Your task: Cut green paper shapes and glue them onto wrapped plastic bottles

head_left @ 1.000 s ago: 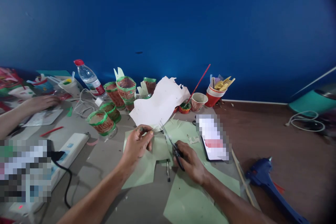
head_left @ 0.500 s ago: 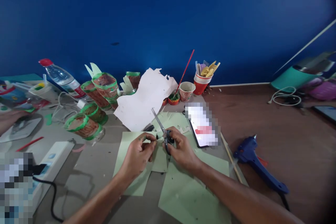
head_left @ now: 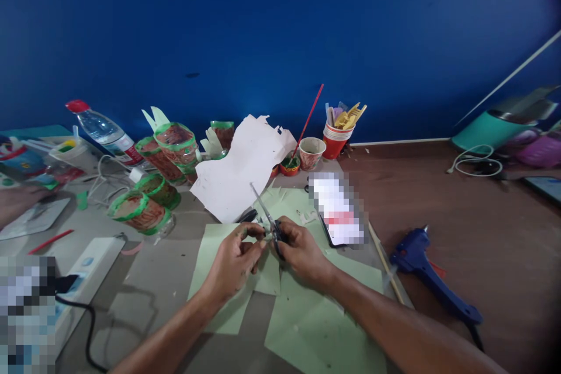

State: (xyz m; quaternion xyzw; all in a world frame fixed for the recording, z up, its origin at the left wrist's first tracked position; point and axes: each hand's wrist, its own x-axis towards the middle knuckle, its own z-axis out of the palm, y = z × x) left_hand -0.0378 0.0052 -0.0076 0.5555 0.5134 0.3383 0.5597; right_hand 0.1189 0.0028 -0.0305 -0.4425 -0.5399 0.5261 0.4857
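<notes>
My right hand (head_left: 302,251) grips a pair of scissors (head_left: 265,207) by its dark handles, blades pointing up and to the left. The blades look close together. Just left of the handles, my left hand (head_left: 234,260) pinches a small pale piece of paper, mostly hidden by the fingertips. Both hands nearly meet over sheets of light green paper (head_left: 326,327). Behind them lies a large torn white sheet (head_left: 239,169), with small paper scraps (head_left: 307,216) to its right.
A phone (head_left: 335,210) lies right of my hands, a blue glue gun (head_left: 427,274) farther right. Bottle pieces with green rims (head_left: 140,210) and a water bottle (head_left: 107,134) stand left. Paper cups (head_left: 312,153) are at the back. Another person's hand (head_left: 20,204) and a power strip (head_left: 94,263) are left.
The scissors have turned slightly, their tips moving a little left and their blades nearer together. My hands have drawn slightly closer together, and both stay over the green paper.
</notes>
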